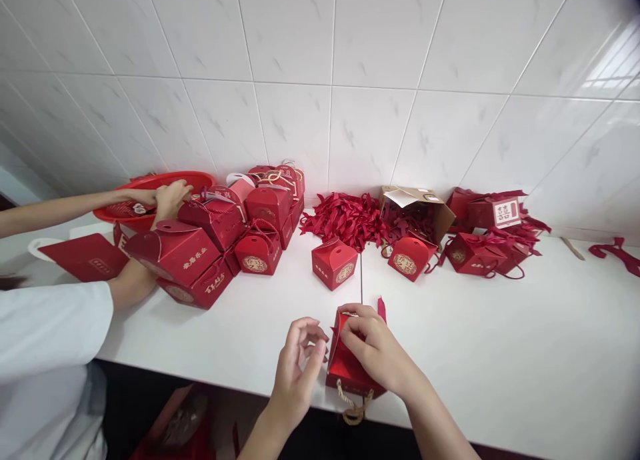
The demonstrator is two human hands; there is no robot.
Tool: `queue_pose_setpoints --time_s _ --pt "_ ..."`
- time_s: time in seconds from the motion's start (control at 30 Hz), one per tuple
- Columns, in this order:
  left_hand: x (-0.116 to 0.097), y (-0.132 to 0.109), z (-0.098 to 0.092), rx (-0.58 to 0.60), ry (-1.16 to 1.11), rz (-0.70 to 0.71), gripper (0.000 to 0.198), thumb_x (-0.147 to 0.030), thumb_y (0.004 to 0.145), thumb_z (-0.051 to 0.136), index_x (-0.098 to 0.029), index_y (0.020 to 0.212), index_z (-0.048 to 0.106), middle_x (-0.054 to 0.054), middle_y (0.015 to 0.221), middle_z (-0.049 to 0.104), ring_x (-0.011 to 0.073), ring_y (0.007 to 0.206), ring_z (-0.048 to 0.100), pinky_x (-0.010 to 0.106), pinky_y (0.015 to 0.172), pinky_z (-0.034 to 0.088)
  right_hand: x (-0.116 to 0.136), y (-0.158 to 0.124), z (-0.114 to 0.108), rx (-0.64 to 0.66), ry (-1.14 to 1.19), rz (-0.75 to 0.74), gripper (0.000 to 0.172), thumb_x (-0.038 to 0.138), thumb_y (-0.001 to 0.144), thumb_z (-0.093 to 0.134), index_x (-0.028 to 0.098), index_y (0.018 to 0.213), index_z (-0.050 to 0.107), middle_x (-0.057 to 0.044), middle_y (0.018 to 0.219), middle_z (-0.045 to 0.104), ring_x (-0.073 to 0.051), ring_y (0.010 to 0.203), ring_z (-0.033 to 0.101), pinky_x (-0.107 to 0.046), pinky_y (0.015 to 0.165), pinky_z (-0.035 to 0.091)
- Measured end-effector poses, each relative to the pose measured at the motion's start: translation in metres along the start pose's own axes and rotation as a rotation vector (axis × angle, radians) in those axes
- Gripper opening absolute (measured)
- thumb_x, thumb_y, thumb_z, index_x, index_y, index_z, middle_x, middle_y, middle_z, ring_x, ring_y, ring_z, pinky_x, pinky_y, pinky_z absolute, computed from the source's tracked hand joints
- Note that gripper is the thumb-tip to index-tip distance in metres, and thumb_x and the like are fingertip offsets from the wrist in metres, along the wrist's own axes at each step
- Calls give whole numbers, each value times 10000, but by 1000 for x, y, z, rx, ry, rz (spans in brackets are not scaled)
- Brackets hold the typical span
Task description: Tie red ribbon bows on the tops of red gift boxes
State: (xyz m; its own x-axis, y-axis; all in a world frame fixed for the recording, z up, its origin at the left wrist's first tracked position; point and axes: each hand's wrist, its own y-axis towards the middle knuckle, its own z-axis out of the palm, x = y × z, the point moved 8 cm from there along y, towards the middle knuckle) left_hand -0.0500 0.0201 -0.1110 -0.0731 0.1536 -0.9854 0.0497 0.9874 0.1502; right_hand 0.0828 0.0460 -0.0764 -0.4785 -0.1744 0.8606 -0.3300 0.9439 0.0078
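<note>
A red paper gift box point(344, 365) lies near the front edge of the white table, its inside showing shiny red. A twisted beige cord handle point(353, 407) hangs from its near end over the edge. My right hand point(375, 347) reaches over the box, with its fingers bent onto the far and upper side of it; what the fingertips pinch is partly hidden. Just left of the box, my left hand point(301, 367) is raised with curled, separated fingers and holds nothing. A short strip of red ribbon point(382, 309) shows behind my right hand. Beyond stands a closed red box point(335, 264).
Stacked red boxes point(175, 253) stand to the left. Behind are a heap of red ribbons point(345, 219) and a cardboard carton point(443, 219); more red boxes point(475, 253) sit right. Another person's hands point(170, 197) reach into a red basin point(200, 178) at far left.
</note>
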Motion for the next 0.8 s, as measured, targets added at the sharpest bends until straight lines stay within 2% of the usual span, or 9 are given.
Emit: queue_pose_setpoints --time_s 0.1,0.23,0.37,0.5,0.6,0.7,0.8 --pt "-9 13 7 88 39 -27 186 -379 908 428 -203 913 490 18 842 512 142 747 523 260 683 461 5 0 0 -13 -28 -38 256 232 862 453 204 633 563 -62 1133 577 -242 1161 482 -423 965 362" --pt "-26 25 14 178 164 57 194 -337 905 430 -194 787 488 14 804 495 155 788 516 267 731 449 11 -2 -1 -41 -61 -82 214 216 866 448 208 695 576 -67 1099 587 -238 1131 497 -422 946 376" --pt "-32 27 15 184 209 103 173 -320 890 449 -195 778 490 10 786 490 156 771 517 274 732 461 11 -3 -2 -59 -57 -99 195 204 860 455 210 717 588 -71 1075 595 -236 1118 507 -415 939 387" --pt "-29 26 16 159 248 86 177 -303 901 422 -198 784 504 5 783 514 151 766 528 268 721 463 9 -2 -1 -63 -51 -105 203 204 855 456 206 708 596 -78 1063 596 -238 1101 521 -426 943 397" --pt "-21 26 16 151 273 59 182 -317 910 406 -204 798 496 0 783 526 143 743 532 251 689 461 10 -4 -2 -39 -25 -107 229 236 866 464 203 697 615 -88 1108 579 -243 1168 487 -419 966 398" --pt "-2 27 -4 114 369 23 194 -337 905 404 -211 795 501 0 763 548 151 711 547 254 655 461 9 -11 -14 -55 -4 -127 230 308 890 461 220 827 663 -86 1239 517 -244 1258 412 -407 1013 372" --pt "21 27 -56 -34 663 30 178 -332 848 460 -211 749 546 28 761 583 203 757 576 325 724 470 -6 -25 -39 -177 -8 -100 240 374 895 464 257 1021 631 -80 1331 451 -252 1276 394 -425 1033 360"
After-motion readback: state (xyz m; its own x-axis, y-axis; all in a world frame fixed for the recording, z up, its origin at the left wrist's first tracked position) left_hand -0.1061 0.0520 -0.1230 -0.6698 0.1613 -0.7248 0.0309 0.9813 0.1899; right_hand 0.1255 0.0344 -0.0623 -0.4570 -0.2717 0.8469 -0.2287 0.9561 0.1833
